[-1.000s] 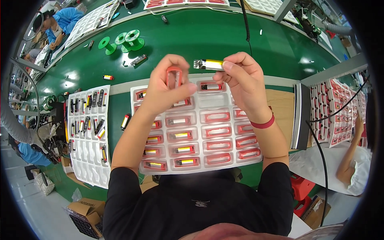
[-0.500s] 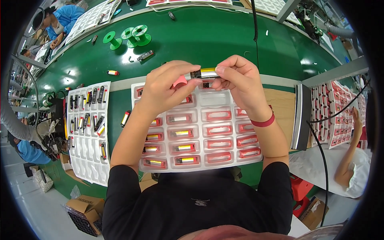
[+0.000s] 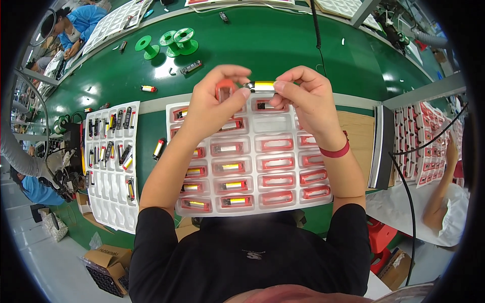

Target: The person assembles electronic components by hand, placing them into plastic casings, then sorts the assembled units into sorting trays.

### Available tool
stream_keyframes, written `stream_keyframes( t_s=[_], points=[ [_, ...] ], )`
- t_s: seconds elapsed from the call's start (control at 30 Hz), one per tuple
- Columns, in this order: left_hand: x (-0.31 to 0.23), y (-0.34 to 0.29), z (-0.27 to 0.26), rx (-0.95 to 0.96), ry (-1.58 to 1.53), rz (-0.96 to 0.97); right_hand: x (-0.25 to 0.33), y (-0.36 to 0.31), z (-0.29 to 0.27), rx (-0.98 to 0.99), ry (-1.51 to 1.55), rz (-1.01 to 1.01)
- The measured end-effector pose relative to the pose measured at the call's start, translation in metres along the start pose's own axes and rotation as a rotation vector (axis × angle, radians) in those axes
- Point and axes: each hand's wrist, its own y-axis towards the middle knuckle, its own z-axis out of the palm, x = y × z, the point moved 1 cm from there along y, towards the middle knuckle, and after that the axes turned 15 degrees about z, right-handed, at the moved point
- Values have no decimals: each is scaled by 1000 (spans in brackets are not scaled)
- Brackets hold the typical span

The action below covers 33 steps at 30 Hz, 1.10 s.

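Above the far edge of a white moulded tray (image 3: 269, 122), my right hand (image 3: 309, 101) pinches a small cylindrical battery (image 3: 263, 87), yellow and silver with a dark end pointing left. My left hand (image 3: 214, 103) is closed around a red plastic shell (image 3: 225, 90), its thumb near the battery's dark end. Whether that thumb touches the battery is hard to tell, and the left fingertips are slightly blurred. Below my hands, the tray's compartments hold red shells, several of them with yellow-and-silver batteries inside.
To the left, a second white tray (image 3: 103, 194) carries loose batteries and dark parts. Green spools (image 3: 184, 41) and scattered batteries lie on the green surface beyond. A black folder-like stack (image 3: 380, 146) stands at the right, by a hanging black cable (image 3: 404, 187). Other people work on both sides.
The red shell has turned in my left hand, showing its opening, and the left fingers have lifted off the battery. The spools and loose pieces on the green surface have shifted slightly right.
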Motion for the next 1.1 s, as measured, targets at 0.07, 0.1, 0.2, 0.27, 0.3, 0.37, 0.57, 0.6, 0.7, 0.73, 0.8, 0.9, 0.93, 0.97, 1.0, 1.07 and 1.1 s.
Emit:
stream_keyframes(
  t_s=[0.07,0.1,0.2,0.27,0.3,0.37,0.57,0.6,0.7,0.73,0.8,0.9,0.93,0.97,1.0,1.07,1.1],
  points=[
    [9,0,-6,-13,-207,-112,2,2,-2,-27,-1,-41],
    [18,1,-12,-29,-524,-214,2,3,-5,-29,15,-28],
    [22,4,-15,-26,-668,-321,1,2,-3,-32,37,-4],
    [10,11,-10,72,-17,-57,1,2,-3,-34,42,0],
    [5,13,-11,69,-17,-56,1,3,-3,-38,35,-6],
    [-2,14,-16,168,369,-47,0,3,-3,-39,27,-11],
    [15,8,-15,-48,-458,-332,-1,-2,-1,-66,-107,-40],
    [18,6,-15,-54,-459,-329,-2,-2,3,-74,-105,-85],
    [22,4,-8,-32,-750,-371,-7,1,2,-117,-202,-181],
    [20,5,-5,-11,-793,-368,-9,3,1,-150,-294,-236],
    [21,3,-3,9,-843,-363,-14,5,1,-166,-329,-234],
    [25,1,-2,49,-900,-274,-19,11,-1,-185,-396,-252],
    [26,1,-1,46,-863,-266,-19,13,-1,-191,-428,-269],
    [26,0,0,43,-825,-259,-19,13,-1,-190,-431,-267],
    [27,0,1,40,-827,-258,-19,14,-1,-193,-438,-251],
    [31,-1,2,74,-766,-245,-19,15,-3,-194,-447,-234],
    [31,-1,2,72,-767,-244,-19,16,-4,-185,-473,-259]
  ],
)
